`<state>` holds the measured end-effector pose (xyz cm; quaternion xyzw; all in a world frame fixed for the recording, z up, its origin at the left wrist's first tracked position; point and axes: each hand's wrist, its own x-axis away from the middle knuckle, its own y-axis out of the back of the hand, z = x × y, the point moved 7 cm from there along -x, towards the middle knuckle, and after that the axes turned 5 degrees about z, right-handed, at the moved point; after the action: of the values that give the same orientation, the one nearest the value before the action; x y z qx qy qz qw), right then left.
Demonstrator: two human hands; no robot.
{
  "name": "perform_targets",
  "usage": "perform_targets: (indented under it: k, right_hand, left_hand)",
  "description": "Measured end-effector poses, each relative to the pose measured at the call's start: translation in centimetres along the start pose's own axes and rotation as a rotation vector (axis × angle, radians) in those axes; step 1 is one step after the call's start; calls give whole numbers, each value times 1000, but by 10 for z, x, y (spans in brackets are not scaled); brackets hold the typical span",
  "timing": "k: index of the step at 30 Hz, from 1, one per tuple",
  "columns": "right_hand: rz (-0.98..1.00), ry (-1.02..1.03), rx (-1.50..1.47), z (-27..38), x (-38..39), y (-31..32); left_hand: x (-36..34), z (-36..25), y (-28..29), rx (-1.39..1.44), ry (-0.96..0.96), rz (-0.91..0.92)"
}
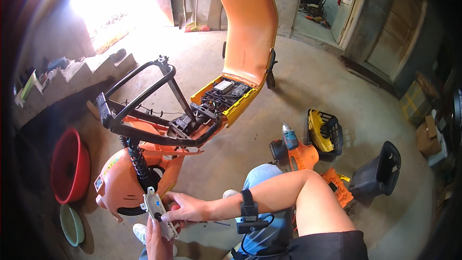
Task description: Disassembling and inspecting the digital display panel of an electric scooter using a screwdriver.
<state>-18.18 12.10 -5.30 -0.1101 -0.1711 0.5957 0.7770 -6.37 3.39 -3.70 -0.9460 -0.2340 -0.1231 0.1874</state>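
Low in front of me, my left hand (156,241) grips a pale grey, flat housing (155,206) with mounting tabs and a small blue spot on its face. The fingers of my right hand (189,207) are closed on the housing's right side, with the thumb over its face. A bit of red shows by those fingers; what it is I cannot make out. Just beyond the housing is the rounded orange front shell (122,180) of a partly stripped electric scooter. A black coil spring (136,159) and a black tube frame (144,137) rise above it.
The scooter's orange body panel (248,33) stands up at the far side, above exposed wiring (224,94). Red (85,168) and green (72,226) basins are at left. At right lie a cordless drill (289,137), orange panels (304,156), a yellow-and-black basket (320,132) and a black bin (373,178).
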Motion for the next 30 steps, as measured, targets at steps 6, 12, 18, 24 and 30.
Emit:
perform_targets:
  k: [6, 12, 18, 24, 30]
  right_hand:
    - [-9, -24, -8, 18, 10, -4]
    - [-34, 40, 10, 11, 4, 0]
    - [-40, 24, 34, 16, 18, -5]
    - [-17, 61, -62, 26, 29, -18]
    - [11, 107, -76, 32, 32, -10]
  left_hand:
    - [4, -4, -5, 141, 81, 33]
    - [16, -20, -16, 135, 53, 43]
    - [19, -17, -16, 83, -145, 132]
    - [31, -22, -29, 164, -131, 136]
    - [18, -15, -26, 256, -80, 249]
